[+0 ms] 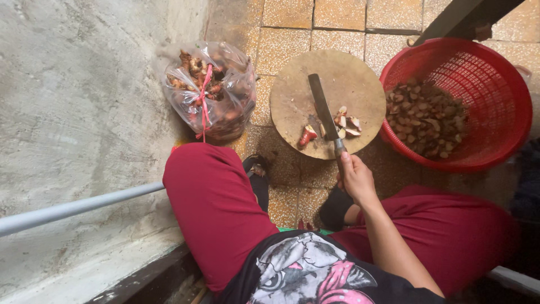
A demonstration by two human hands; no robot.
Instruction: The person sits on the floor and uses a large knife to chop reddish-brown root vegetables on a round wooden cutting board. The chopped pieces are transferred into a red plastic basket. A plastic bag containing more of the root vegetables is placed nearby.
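Floor: tiled, rough wall to our left.
Knife (324, 111): on the round chopping board (292, 95); stiff, heavy, sharp; we take its handle only.
Right hand (355, 179): fingers wrapped round handle.
Left hand: unseen, cannot tell.
Root pieces (347, 123): beside blade, firm, slippery.
Red basket (506, 90): right of board.
Bag (211, 90): left of board.

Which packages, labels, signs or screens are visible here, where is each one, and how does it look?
Plastic bag: on the tiled floor left of the round chopping board, beside the wall; clear, bulging, tied with a pink string, full of brown roots.
No labels, signs or screens show.
Only loose containers besides: a round red basket of sliced pieces, right of the board.
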